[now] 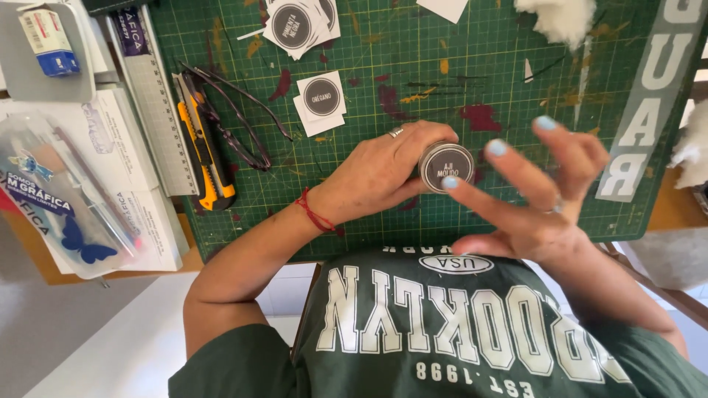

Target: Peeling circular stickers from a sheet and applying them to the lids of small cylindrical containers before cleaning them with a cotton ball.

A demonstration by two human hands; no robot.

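Observation:
My left hand point(380, 173) is wrapped around a small round jar point(445, 166), whose lid carries a dark round sticker with pale lettering. It wears a ring and a red thread bracelet. My right hand point(542, 195) hovers just right of the jar, fingers spread, with one pale-blue fingertip touching the lid's near edge. Both hands are above a green cutting mat point(413, 88) stained with paint. A single dark round sticker on white backing point(321, 99) lies on the mat beyond my left hand.
A stack of round stickers point(299, 26) lies at the mat's far edge. Left of the hands are a yellow utility knife point(206, 151), dark-framed glasses point(236, 118) and a metal ruler point(151, 103). White wadding point(564, 18) sits far right. Packets and a small box point(48, 40) are at far left.

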